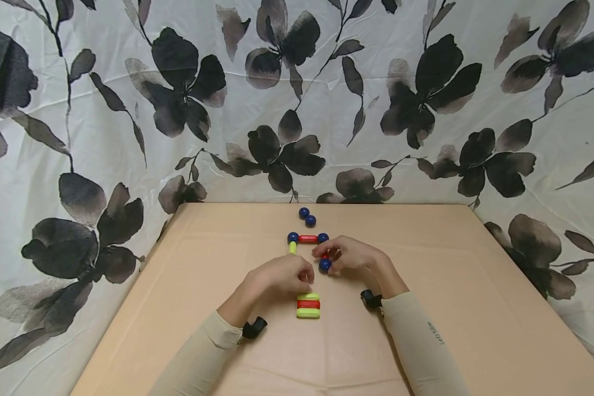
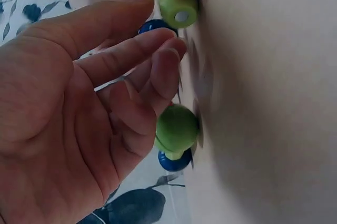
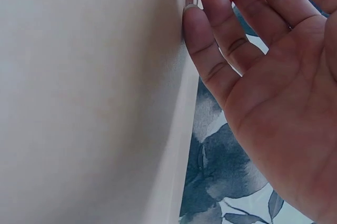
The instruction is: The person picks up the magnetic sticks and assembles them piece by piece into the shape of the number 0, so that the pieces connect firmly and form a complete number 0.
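Note:
My left hand [image 1: 284, 276] is just beyond a row of short magnetic rods, two lime-green [image 1: 308, 313] and one red [image 1: 308, 304]. Its fingers are loosely bent; the thumb is close to the nearest green rod [image 2: 179, 10] with nothing between thumb and fingers. My right hand [image 1: 353, 256] pinches a dark blue ball [image 1: 325, 265] at the end of a partly covered red rod [image 1: 325, 256]. That rod runs up to another blue ball [image 1: 323, 238], joined by a red rod [image 1: 308, 239] to a corner ball [image 1: 293, 237]. A green rod [image 1: 292, 248] extends from that corner, partly hidden by my left hand.
Two loose blue balls [image 1: 307, 216] lie near the far edge of the tan table [image 1: 227, 231]. A white cloth with dark flowers [image 1: 277, 99] hangs behind it. Each wrist wears a black camera band [image 1: 254, 328].

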### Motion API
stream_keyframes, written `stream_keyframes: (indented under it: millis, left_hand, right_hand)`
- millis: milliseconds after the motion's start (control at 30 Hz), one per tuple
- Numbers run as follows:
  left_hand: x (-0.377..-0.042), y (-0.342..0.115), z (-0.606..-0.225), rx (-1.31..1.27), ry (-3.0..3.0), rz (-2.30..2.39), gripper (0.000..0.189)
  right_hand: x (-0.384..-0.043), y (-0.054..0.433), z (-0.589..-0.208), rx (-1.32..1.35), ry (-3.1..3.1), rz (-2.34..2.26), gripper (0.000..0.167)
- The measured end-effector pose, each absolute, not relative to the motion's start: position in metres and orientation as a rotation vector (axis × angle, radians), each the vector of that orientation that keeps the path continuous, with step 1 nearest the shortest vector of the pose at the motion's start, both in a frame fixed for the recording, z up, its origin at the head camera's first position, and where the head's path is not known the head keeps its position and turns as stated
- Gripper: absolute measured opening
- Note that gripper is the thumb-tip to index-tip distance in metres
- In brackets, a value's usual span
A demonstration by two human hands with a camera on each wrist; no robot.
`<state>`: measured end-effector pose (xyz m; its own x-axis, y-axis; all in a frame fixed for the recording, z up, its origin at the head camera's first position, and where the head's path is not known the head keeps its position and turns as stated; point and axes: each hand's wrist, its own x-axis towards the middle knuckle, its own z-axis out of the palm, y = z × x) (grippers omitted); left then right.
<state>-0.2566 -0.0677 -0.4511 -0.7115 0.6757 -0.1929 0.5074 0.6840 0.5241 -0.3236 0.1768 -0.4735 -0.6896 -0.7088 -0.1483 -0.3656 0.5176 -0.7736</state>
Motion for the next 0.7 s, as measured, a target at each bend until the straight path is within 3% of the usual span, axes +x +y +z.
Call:
stream_keyframes:
  millis: [467,700]
  left_hand:
    - [-0.25,-0.059,-0.457,0.867,2.527,0.556,0.011]
    - [-0.246,-0.052,-0.457,0.849,2.718,0.409,0.024]
  right_hand:
    - [-0.324,0.178,-0.473,-0.863,2.273,-1.069,0.051]
    - [-0.325,0.178,-0.474,-0.858,2.256,-1.083,0.055]
